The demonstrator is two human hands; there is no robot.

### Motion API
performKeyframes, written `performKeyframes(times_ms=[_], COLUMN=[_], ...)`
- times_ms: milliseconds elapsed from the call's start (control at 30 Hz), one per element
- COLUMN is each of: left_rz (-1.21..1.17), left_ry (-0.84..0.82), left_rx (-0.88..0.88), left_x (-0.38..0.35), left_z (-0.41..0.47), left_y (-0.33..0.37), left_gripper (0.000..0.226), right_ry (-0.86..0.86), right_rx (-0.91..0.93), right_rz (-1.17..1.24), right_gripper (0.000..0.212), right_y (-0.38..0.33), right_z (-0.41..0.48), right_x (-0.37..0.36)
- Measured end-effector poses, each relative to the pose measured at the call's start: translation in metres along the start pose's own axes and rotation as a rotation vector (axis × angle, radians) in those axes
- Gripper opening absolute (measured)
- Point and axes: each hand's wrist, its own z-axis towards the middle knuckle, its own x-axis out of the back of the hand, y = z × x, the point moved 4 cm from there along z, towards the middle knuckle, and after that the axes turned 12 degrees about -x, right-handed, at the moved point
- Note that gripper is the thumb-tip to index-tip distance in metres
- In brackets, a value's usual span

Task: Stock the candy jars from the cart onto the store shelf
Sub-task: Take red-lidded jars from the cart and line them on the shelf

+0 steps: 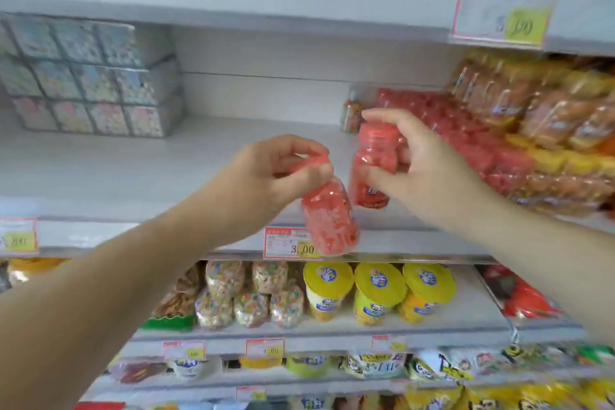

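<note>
My left hand (266, 173) grips a red candy jar (329, 220) by its red lid; the jar hangs tilted in front of the middle shelf's edge. My right hand (419, 170) holds a second red candy jar (374, 166) around its side, upright, just above the white shelf board (149, 163). The two jars are close together, nearly touching. Behind my right hand, more red jars (442, 116) stand in a packed group on the same shelf. The cart is out of view.
Stacked patterned boxes (90, 76) fill the shelf's left end. Orange snack bags (539, 110) pile up at the right. A price tag reading 3.00 (293, 243) hangs on the shelf edge. Yellow-lidded tubs (379, 289) and candy bags (253, 293) sit on the shelf below.
</note>
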Motion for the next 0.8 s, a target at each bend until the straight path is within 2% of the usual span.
performKeyframes(times_ms=[133, 233, 400, 533, 667, 800], left_rz=[0.041, 0.059, 0.118, 0.17, 0.198, 0.221], left_ry=[0.033, 0.06, 0.071, 0.009, -0.032, 0.024], left_rx=[-0.038, -0.044, 0.013, 0.0, -0.04, -0.013], left_x=[-0.004, -0.013, -0.036, -0.056, -0.065, -0.071], left_z=[0.038, 0.06, 0.084, 0.095, 0.101, 0.094], left_y=[-0.008, -0.01, -0.029, -0.039, -0.038, -0.041], left_gripper=[0.048, 0.06, 0.038, 0.036, 0.033, 0.055], right_ry=[0.021, 0.014, -0.001, -0.021, -0.032, -0.003], right_rx=[0.059, 0.043, -0.012, -0.005, 0.01, 0.009], right_rz=[-0.35, -0.551, -0.876, -0.996, -1.042, -1.046], right_gripper=[0.068, 0.068, 0.067, 0.06, 0.043, 0.036], right_y=[-0.003, 0.002, 0.028, 0.038, 0.04, 0.037], right_z=[0.037, 0.057, 0.076, 0.083, 0.083, 0.086], right_x=[0.021, 0.038, 0.052, 0.054, 0.055, 0.063])
